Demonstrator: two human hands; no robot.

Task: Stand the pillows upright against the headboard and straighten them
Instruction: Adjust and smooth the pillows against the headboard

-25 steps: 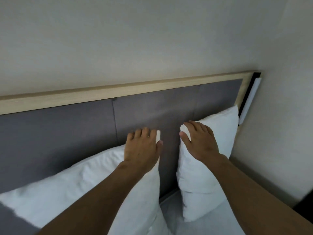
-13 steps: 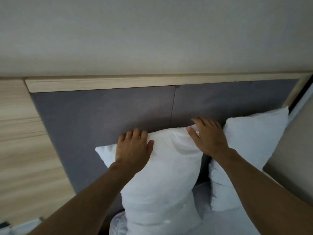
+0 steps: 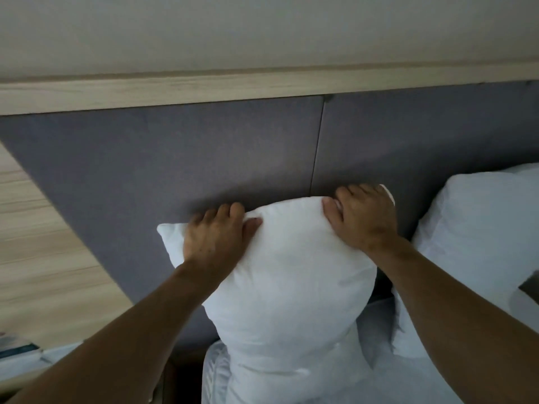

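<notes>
Against headboard (image 3: 204, 158), pillow (image 3: 291, 281) now higher.

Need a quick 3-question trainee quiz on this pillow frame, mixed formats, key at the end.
1. True or false: both hands grip the same pillow.
2. The second pillow lies on which side of the held pillow? A) left B) right
3. Fill in: behind the pillows stands the grey ____.

Key: 1 true, left hand and right hand hold its top corners. 2 B. 3 headboard.
</notes>
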